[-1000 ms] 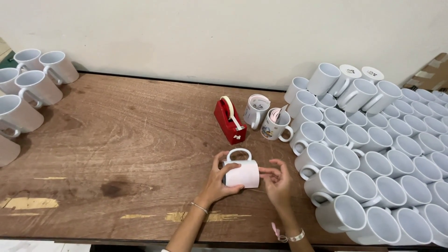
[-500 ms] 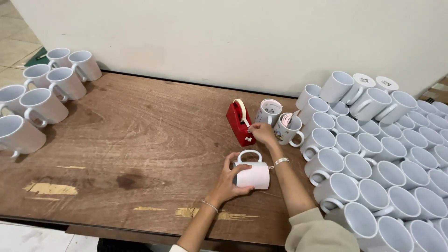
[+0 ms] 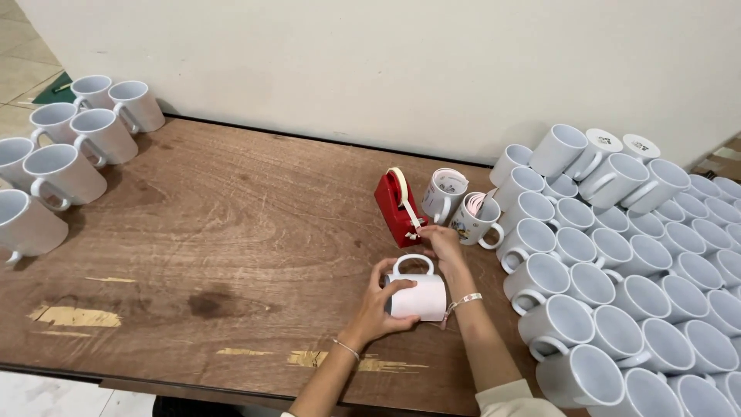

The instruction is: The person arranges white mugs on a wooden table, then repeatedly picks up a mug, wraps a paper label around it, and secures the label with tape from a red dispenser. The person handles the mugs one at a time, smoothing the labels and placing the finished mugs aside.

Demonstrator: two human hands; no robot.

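A white mug [image 3: 417,293] wrapped in white paper lies on its side on the brown wooden table [image 3: 216,255], handle pointing away from me. My left hand [image 3: 378,303] grips the mug from its left side. My right hand [image 3: 442,242] reaches past the mug to the red tape dispenser [image 3: 399,207] and pinches the end of the tape strip at its front. Two printed mugs [image 3: 445,193] stand upright just right of the dispenser.
Many plain white mugs [image 3: 617,262] lie packed together over the right part of the table. Several more white mugs [image 3: 62,154] lie at the far left edge. A pale wall runs behind the table.
My right hand left the wrapped mug and moved up to the tape dispenser. The left hand kept hold of the mug. The view shifted left.
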